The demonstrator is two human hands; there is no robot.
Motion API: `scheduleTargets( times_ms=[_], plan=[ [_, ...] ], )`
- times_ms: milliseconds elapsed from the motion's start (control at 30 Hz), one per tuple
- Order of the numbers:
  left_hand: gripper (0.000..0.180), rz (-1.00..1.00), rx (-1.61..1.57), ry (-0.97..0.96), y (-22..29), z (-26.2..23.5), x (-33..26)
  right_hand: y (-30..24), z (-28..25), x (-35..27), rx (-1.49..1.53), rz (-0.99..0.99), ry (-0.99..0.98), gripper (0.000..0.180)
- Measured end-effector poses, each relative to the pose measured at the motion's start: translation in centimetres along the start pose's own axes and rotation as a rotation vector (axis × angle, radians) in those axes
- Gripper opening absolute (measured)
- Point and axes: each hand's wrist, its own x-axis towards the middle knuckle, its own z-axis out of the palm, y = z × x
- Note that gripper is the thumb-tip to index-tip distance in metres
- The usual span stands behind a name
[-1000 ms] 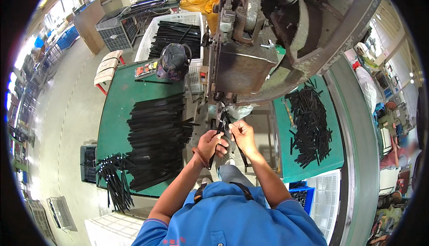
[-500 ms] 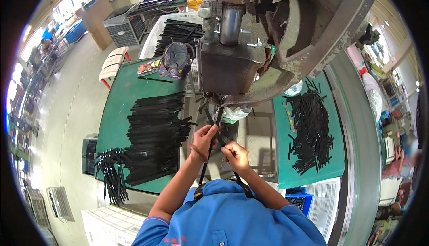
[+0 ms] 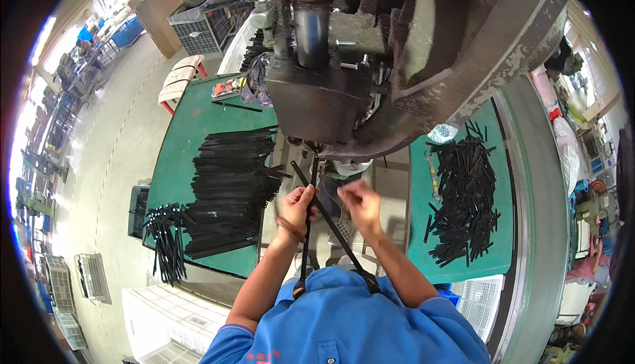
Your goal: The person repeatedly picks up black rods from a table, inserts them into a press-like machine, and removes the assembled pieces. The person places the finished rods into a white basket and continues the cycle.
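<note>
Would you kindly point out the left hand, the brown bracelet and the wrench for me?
Left hand (image 3: pixel 297 206): head view, on the middle of the hand.
Bracelet (image 3: pixel 290 230): head view, on the band across the wrist.
Wrench (image 3: pixel 434 177): head view, midway along its handle.

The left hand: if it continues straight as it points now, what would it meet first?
Past the black strips it holds, the left hand would likely meet the dark metal block first; depth is unclear, so it might pass beneath.
</note>
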Motion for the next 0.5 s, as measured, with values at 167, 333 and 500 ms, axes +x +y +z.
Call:
scheduleTargets(
  times_ms=[167,333,500],
  plan=[
    [0.018,-0.031,0.175,0.109,0.0,0.1,0.4,0.5,2.8,6.6,0.185,0.194,-0.053,0.020],
    [0.018,-0.010,0.262,0.112,-0.8,-1.1,1.4,2.8,4.9,7.8,-0.003,-0.087,0.030,0.016],
    [0.020,-0.004,0.165,0.062,-1.9,-2.2,2.1,6.0,6.9,7.5,0.175,0.271,-0.141,0.018]
  ],
)
